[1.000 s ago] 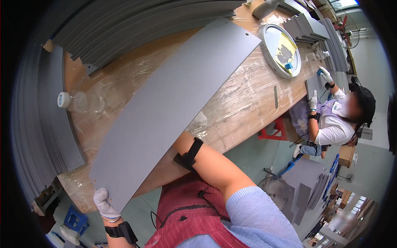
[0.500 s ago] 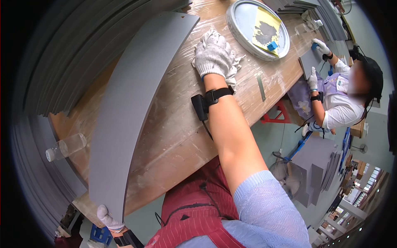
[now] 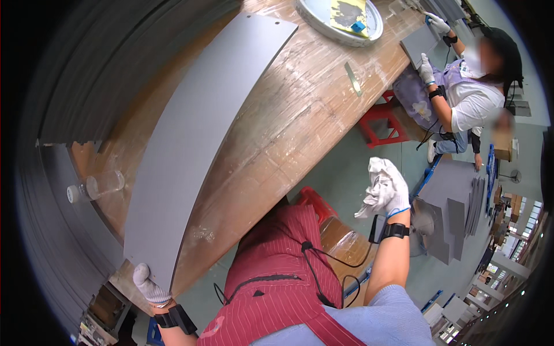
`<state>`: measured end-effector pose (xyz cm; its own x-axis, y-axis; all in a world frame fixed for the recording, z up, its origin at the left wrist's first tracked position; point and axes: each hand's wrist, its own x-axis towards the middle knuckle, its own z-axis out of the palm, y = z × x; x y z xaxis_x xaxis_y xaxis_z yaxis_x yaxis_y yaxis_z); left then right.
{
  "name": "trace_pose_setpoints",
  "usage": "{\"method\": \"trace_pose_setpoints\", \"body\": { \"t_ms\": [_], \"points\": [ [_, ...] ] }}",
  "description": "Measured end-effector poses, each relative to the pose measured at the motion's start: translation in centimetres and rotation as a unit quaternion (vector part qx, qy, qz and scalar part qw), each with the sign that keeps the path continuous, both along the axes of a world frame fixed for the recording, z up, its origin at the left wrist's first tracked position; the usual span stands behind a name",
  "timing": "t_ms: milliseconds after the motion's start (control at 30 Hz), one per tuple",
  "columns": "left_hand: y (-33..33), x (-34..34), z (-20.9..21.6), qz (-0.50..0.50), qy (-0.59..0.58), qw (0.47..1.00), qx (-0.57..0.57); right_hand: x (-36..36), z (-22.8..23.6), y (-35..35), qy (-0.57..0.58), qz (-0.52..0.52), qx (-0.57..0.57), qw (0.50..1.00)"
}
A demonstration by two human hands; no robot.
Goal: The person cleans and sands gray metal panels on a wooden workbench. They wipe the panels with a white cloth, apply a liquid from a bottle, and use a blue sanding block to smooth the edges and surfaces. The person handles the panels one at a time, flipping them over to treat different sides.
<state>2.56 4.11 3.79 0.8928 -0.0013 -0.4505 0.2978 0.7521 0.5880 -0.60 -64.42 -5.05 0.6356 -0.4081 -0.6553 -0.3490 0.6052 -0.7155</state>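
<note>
A long grey panel [image 3: 196, 132] with one curved side lies across the wooden table [image 3: 254, 173], with small holes near its far end. My left hand [image 3: 151, 286], in a white glove, grips the panel's near end at the table corner; the fingers beneath are partly hidden. Off the table's edge to the right, my gloved right hand [image 3: 395, 193] is closed around a crumpled white cloth [image 3: 378, 187]. Above the floor, this hand touches neither panel nor table.
A round pail lid [image 3: 375, 26] bears a yellow sheet and a blue block. A flat strip [image 3: 353, 79] and a clear bottle [image 3: 107, 185] lie on the table. Grey panels [image 3: 69, 230] are stacked left. A co-worker [image 3: 470, 95] handles another panel, near a red stool [image 3: 384, 124].
My right hand has left the table beside the panel, swinging right and toward me with the cloth. My left hand stays at the panel's near end. The view has shifted slightly.
</note>
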Motion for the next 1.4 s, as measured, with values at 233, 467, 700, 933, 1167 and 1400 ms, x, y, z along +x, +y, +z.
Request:
{"method": "trace_pose_setpoints", "body": {
  "t_ms": [233,467,700,933,1167,1400],
  "points": [
    [4.2,-2.0,0.3,-0.008,0.011,1.0,0.02,15.8,2.1,8.6,-0.194,0.147,-0.208,0.947],
    [4.0,-5.3,2.3,0.117,0.027,0.99,0.068,17.8,2.2,35.8,-0.097,0.444,-0.709,0.539],
    [4.9,-6.7,2.6,0.178,-0.017,0.979,0.098,-1.8,-0.5,55.7,-0.451,0.826,-0.259,0.22],
    [5.5,-9.5,3.3,0.246,-0.005,0.956,0.16,14.3,5.8,43.2,0.115,0.862,0.02,0.493],
    [3.0,-6.9,6.3,0.099,0.079,0.992,0.019,21.0,1.8,41.6,-0.173,0.521,-0.71,0.441],
    [0.9,-7.9,6.0,0.017,0.029,0.999,-0.015,5.3,4.0,61.3,-0.388,0.63,-0.597,0.31]
  ]
}}
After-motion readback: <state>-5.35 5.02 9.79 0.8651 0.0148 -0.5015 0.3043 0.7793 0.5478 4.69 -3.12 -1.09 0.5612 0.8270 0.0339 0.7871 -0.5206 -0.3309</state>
